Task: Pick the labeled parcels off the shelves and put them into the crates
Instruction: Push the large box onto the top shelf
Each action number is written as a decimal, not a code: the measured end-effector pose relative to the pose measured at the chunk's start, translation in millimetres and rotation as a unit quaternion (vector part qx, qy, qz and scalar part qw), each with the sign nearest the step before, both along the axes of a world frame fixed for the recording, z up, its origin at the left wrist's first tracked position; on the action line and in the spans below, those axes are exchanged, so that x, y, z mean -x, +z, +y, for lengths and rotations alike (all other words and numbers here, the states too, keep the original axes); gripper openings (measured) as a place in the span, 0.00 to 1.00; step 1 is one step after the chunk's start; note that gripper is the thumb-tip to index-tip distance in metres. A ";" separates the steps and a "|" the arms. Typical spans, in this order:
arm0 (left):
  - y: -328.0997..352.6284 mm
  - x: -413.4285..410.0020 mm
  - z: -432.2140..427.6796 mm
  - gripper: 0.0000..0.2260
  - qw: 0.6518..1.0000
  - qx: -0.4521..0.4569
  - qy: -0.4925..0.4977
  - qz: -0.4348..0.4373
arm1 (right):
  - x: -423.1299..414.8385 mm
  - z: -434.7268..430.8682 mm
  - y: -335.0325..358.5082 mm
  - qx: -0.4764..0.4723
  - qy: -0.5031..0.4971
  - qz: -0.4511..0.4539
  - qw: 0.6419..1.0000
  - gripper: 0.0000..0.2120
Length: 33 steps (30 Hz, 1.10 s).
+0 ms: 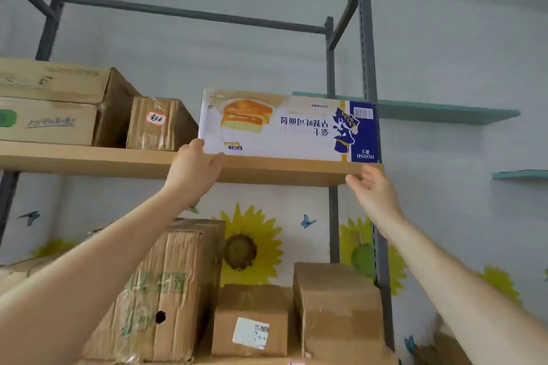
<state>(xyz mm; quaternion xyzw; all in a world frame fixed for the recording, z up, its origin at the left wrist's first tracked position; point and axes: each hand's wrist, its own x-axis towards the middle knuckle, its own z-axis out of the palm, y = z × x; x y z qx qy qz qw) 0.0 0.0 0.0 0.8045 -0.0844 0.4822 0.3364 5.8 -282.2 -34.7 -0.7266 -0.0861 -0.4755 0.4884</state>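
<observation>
"White-and-blue printed cardboard carton (289, 126), head view. Where does it stand?" asks the student.

"At the right end of the upper pale wooden shelf board (89, 158), printed face outward and upside down. It is just beside a small taped brown box with a red-edged handwritten label (161, 130). No crate is in view."

"And the hands?"

"Left hand (194, 170): thumb on the carton's lower left corner, fingers bent against its front bottom edge, pinching that corner. Right hand (375, 191): fingers straight and spread, holding nothing, just below the lower right corner and in front of the board's edge."

"How will it handle?"

"Judging from the bread pictured on it and its long, shallow shape, it is probably light for its bulk. It should be stiff along the edges, and the smooth printed face may slide under the fingers. The contents likely crush easily, so squeeze little. Its length calls for both hands, one at each end low on the box, with palms going under once it clears the board. Pulled by one corner alone, it could swing and tip off the high shelf."
</observation>
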 end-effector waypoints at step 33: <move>67.8 -36.2 -7.4 0.29 0.871 0.305 -0.296 -0.245 | -44.8 -59.2 96.9 -0.260 0.177 -0.201 0.928 0.21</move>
